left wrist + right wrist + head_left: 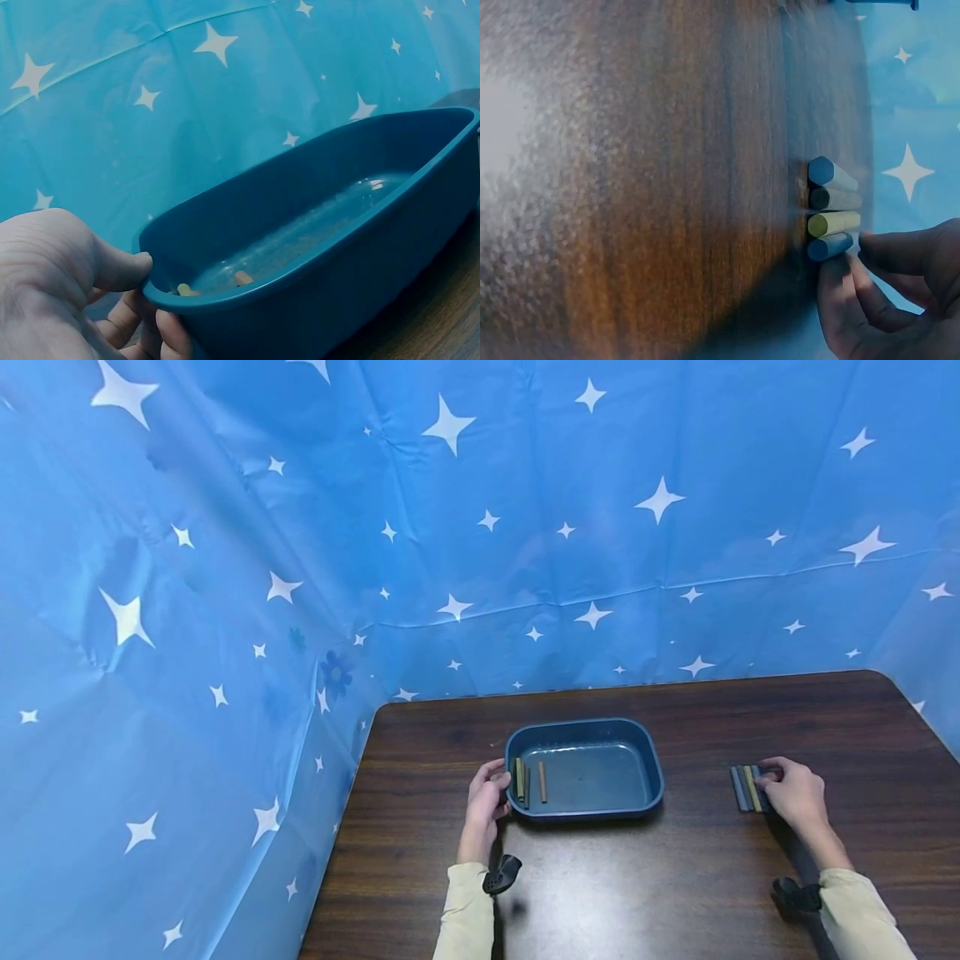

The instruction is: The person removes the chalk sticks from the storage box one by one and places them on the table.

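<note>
A blue rectangular tub (585, 814) stands on the table, and my left hand (486, 797) grips its left end, thumb over the rim and fingers outside below, as the left wrist view also shows. Inside lie a yellow chalk stick (520, 779), a dark one (527, 787) beside it and an orange-brown one (543, 782) a little apart. To the right, several chalk sticks lie side by side: a grey-blue one (822, 172), a dark one (832, 199), a yellow one (832, 223) and a blue one (831, 246). My right hand (797, 793) pinches the blue stick at the row's right end.
The dark wood-grain table (600, 885) carries the tub and chalk. A blue curtain (525, 560) with white stars hangs behind its back edge and along its left side. Black wrist cameras, one on the left wrist (502, 875) and one on the right (797, 894), sit near the tabletop.
</note>
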`<state>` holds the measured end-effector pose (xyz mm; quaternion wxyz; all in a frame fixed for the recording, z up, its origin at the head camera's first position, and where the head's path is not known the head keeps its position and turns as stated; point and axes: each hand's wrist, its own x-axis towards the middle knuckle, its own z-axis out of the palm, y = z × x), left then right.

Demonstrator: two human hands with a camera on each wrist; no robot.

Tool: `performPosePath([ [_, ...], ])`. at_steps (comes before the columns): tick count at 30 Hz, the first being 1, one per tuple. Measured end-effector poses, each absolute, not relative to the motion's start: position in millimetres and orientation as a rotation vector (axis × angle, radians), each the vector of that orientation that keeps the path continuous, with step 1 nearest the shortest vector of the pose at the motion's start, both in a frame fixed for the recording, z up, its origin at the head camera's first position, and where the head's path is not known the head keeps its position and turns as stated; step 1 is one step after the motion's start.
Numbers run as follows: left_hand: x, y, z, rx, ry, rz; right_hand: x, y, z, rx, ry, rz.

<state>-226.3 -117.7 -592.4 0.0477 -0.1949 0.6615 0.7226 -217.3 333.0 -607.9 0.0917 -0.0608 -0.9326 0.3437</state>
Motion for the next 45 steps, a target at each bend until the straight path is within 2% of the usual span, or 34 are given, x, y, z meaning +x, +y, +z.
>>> performPosePath([
  [13,-227.6,-118.2,-594.2,-0.587,2.0,2.224,-215.9,336.5,-601.7,-0.306,-2.741,1.031],
  [21,-219.0,-116.3,-570.9,-0.541,1.982,2.197,-217.5,326.6,-576.4,-0.296,-2.686,1.09],
  [31,-225.7,-117.2,-589.4,-0.564,1.982,2.227,-218.7,277.1,-531.7,-0.044,-2.652,1.198],
  [41,-228.7,-117.0,-593.4,-0.576,1.991,2.219,-227.4,223.6,-520.7,0.019,-2.646,1.348],
  [45,-228.9,-117.1,-594.0,-0.572,1.983,2.217,-229.7,204.1,-521.6,0.005,-2.609,1.627],
])
